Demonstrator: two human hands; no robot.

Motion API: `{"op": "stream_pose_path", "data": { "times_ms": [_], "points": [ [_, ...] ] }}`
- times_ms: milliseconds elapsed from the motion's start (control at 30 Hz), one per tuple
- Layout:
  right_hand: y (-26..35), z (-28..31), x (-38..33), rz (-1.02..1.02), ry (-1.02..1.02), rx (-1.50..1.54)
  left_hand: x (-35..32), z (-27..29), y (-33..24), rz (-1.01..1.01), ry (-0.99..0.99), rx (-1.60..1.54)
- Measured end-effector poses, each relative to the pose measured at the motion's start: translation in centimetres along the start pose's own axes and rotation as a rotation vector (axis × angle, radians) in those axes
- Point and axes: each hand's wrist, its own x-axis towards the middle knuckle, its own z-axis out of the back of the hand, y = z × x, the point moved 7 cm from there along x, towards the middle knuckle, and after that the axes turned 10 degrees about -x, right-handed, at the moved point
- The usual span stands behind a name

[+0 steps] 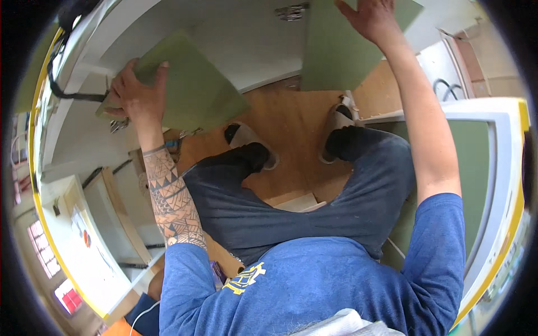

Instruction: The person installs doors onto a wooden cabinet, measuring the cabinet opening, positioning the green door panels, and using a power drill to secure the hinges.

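Note:
My left hand (137,95) grips the edge of a green cabinet door (193,84), thumb on its face and the other fingers around its outer edge. This door is tilted, with metal hinge parts (119,125) showing under its lower edge. At the top of the view, my right hand (372,19) rests against a second green door (342,50). Its thumb is stretched away from the other fingers, which the frame's upper edge partly cuts off. Beside that door's left edge sits a silver hinge (291,12) on the white cabinet surface (246,39).
My shoes (252,143) stand apart on a wooden floor (288,123). A dark cable (75,96) runs by the left door. On the right is a white-framed green panel (473,162) with a yellow edge. A white open compartment (84,246) stands at left; flat offcuts (297,203) lie between my legs.

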Motion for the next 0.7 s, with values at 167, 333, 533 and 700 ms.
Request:
{"op": "stream_pose_path", "data": {
  "times_ms": [167,333,533,700],
  "points": [
    [1.8,-0.7,0.9,-0.067,0.02,-0.074,-1.8,5.5,-2.3,-0.207,0.231,0.078],
    [2.0,3.7,-0.6,-0.292,0.487,0.027,-2.2,7.7,-0.1,-0.17,0.414,0.017],
    [0.1,2.5,-5.7,-0.054,-0.184,-0.02,0.7,16.8,-0.6,-0.026,0.287,-0.042],
    [-6.6,4.4,-6.6,-0.029,-0.361,0.343,3.0,20.0,-1.8,0.07,0.256,-0.173]
  ]
}}
